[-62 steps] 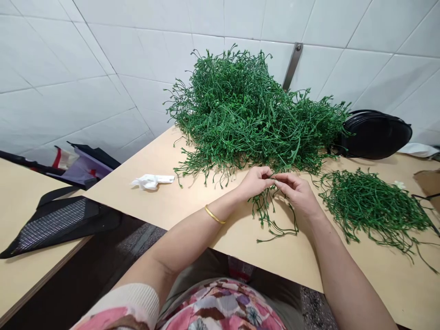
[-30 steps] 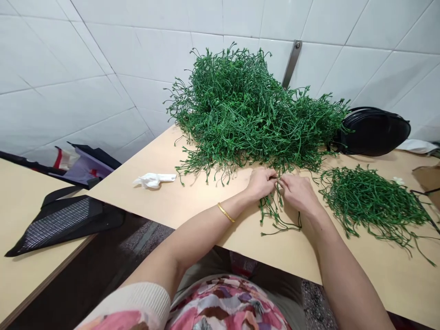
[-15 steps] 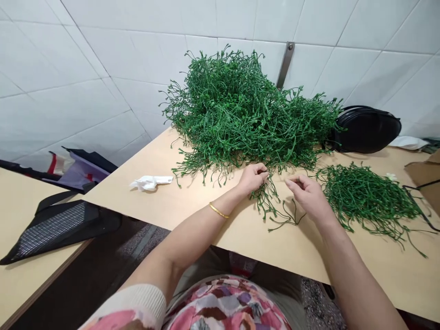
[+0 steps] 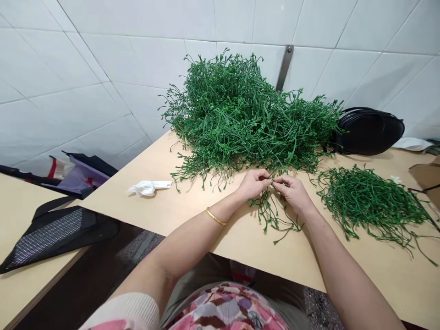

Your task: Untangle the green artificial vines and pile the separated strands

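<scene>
Thin green artificial plant stems [image 4: 270, 213] with small budded tips hang below my fingers and lie on the tabletop. My left hand [image 4: 256, 184] is closed in a pinch around their upper ends. Fingertip to fingertip with it, my right hand [image 4: 290, 190] is also pinched at the same spot on the stems. The exact grip between the fingertips is small and partly hidden. Just behind both hands rises a large heap of the same green stems [image 4: 237, 114]. A smaller, flatter pile of stems [image 4: 371, 199] lies to the right of my right forearm.
The wooden table [image 4: 192, 211] stands against a white tiled wall. At its left lies a crumpled white tissue [image 4: 146, 188]. A black bag [image 4: 373, 130] sits at the back right, near a cardboard box [image 4: 426, 176]. Another table at left carries a black mesh bag [image 4: 51, 233].
My right hand has moved left and slightly up, from apart to meeting my left hand at the stems. My left hand stays pinched in nearly the same place.
</scene>
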`<state>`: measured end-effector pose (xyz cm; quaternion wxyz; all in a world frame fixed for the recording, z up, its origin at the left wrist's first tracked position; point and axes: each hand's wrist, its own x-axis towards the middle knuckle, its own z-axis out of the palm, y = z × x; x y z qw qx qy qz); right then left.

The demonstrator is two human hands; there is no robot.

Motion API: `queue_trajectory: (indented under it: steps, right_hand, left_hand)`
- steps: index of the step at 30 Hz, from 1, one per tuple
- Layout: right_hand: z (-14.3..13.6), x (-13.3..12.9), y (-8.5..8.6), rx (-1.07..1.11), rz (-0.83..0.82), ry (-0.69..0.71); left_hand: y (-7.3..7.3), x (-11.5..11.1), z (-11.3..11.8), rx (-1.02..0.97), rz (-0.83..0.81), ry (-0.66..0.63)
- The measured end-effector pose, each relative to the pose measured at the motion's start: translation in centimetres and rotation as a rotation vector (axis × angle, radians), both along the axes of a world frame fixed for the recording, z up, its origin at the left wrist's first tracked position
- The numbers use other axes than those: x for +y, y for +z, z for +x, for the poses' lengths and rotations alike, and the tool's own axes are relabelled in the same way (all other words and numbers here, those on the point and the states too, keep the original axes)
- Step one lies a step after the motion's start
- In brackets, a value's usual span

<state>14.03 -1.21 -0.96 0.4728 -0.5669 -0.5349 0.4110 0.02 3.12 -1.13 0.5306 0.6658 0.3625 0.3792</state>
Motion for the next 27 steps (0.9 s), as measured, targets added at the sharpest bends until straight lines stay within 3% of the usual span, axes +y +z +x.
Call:
queue_trajectory:
  steps: [7, 14, 20, 23, 27]
  right_hand:
    - [0.4, -0.3, -0.1, -0.332, 0.022, -0.011]
    - [1.0, -0.3, 0.2, -0.526, 0.096, 0.004]
    - [1.6, 0.1, -0.3, -0.385, 0.058, 0.138]
    - [1.8, 0.1, -0.4, -0.404, 0.134, 0.087]
    - [1.8, -0.1, -0.1, -0.464, 0.176, 0.021]
  left_hand:
    - [-0.5, -0.2, 0.6, 0.129, 0.109, 0.001]
    - [-0.5, -0.4, 0.7, 0.254, 0.203, 0.045]
    - [-0.5, -0.2, 0.4, 0.176, 0.098, -0.029]
    - [-0.4, -0.1, 0.3, 0.148, 0.061, -0.057]
    - [-0.4, -0.1, 0.2, 0.237, 0.174, -0.052]
